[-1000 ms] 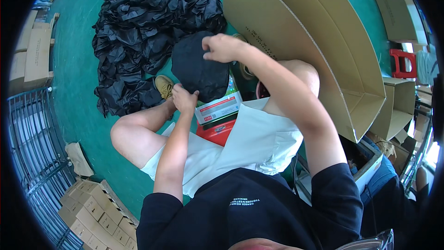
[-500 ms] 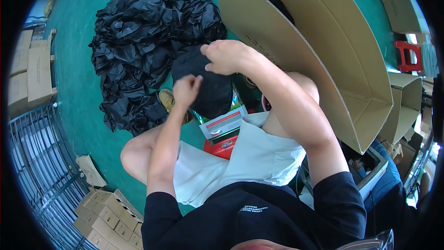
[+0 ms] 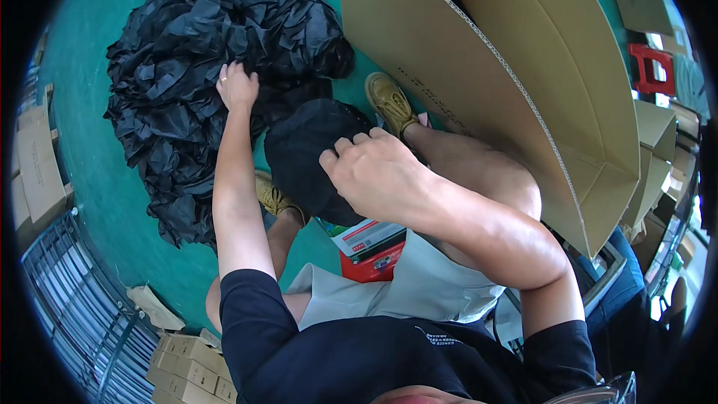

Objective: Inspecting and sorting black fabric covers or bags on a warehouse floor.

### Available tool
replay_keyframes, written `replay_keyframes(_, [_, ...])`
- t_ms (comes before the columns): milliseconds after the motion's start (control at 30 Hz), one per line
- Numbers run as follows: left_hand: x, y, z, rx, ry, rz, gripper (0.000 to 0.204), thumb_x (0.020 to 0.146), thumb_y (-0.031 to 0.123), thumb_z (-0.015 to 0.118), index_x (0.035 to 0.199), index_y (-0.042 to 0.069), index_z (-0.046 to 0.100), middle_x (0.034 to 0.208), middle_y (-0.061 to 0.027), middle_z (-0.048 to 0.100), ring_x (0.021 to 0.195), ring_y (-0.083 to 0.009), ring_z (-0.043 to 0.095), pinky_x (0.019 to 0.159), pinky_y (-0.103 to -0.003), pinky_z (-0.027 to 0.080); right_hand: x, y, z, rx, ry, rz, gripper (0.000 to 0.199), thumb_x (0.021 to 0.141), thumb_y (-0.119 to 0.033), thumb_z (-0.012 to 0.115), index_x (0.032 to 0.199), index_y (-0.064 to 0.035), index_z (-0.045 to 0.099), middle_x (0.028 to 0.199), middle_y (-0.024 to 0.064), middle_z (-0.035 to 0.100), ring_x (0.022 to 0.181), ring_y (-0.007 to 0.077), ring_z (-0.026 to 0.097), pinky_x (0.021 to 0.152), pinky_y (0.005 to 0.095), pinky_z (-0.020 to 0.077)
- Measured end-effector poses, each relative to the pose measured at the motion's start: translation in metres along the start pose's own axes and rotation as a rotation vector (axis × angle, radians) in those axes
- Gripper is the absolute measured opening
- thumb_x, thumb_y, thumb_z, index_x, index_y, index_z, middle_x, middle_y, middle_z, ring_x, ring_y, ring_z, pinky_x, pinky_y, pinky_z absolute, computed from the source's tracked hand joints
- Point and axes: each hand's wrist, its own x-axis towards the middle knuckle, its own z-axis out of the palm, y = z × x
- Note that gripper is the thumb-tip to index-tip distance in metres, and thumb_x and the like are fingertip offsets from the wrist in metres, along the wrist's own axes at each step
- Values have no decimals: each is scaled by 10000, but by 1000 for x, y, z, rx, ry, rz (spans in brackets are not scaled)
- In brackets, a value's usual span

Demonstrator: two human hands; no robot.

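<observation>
Head view: the left hand [image 3: 239,87] is way out in front on the big heap of crumpled black cloth [image 3: 202,45], at the side of it closest to the person's middle. Palm is down, fingers a bit spread and pointing away from the body. Can't tell if that grip actually has a fold of cloth or is only resting there, since the undersides of the fingers are hidden.

The right hand [image 3: 378,173] is closer in, over the right-hand part of a roundish black cloth piece [image 3: 295,161]. Fingers are half curled, thumb side toward the left, so it's not spread wide. Whether it's pinching any fabric I can't tell, back of the hand is in the way.

The relation that matters: the heap lies ahead and to the left of the round piece, edges close together, and the left hand is clearly the nearer one to the heap — the right has the whole round piece between it and the heap. No real long axis on either, one is round and the other's a jumble.

The round piece sits between the two tan shoes [image 3: 390,101], covering part of a printed pack [image 3: 366,238] with something red [image 3: 374,264] just below. The tall open carton [image 3: 456,82] stands off to the right.
</observation>
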Motion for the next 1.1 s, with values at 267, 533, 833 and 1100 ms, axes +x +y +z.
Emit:
replay_keyframes(267, [43, -35, -106, -401, 550, -240, 216, 878, 255, 692, 943, 61, 762, 956, -129, 732, 853, -326, 694, 774, -413, 531, 14, 0, 11, 22, 8, 0, 243, 744, -108, 631, 964, -5, 631, 864, 159, 661, 805, 310, 675, 727, 413, 503])
replay_keyframes(533, [-61, -6, -313, -1049, 665, 19, 216, 872, 76, 739, 1050, -44, 717, 974, -77, 719, 875, -104, 647, 803, -219, 496, 34, -10, -11, 264, -38, -14, 454, 829, -220, 668, 1204, 12, 561, 1149, 233, 647, 1091, 383, 631, 929, 435, 503])
replay_keyframes(833, [-245, 90, -329, -906, 502, 485, 176, 708, -104, 673, 788, 51, 654, 775, -65, 596, 648, -185, 591, 582, -288, 474, 44, -37, -4, 1071, 76, -147, 575, 743, -104, 758, 1247, -4, 500, 1161, 155, 612, 1056, 265, 598, 905, 370, 487])
replay_keyframes(1100, [-242, 97, -323, -770, 581, 765, 204, 571, -76, 666, 700, 70, 604, 742, -57, 559, 612, -228, 570, 513, -321, 460, 44, -31, 7, 2029, -208, 9, 130, 858, -121, 644, 972, -69, 676, 958, 33, 671, 806, 129, 628, 711, 309, 537])
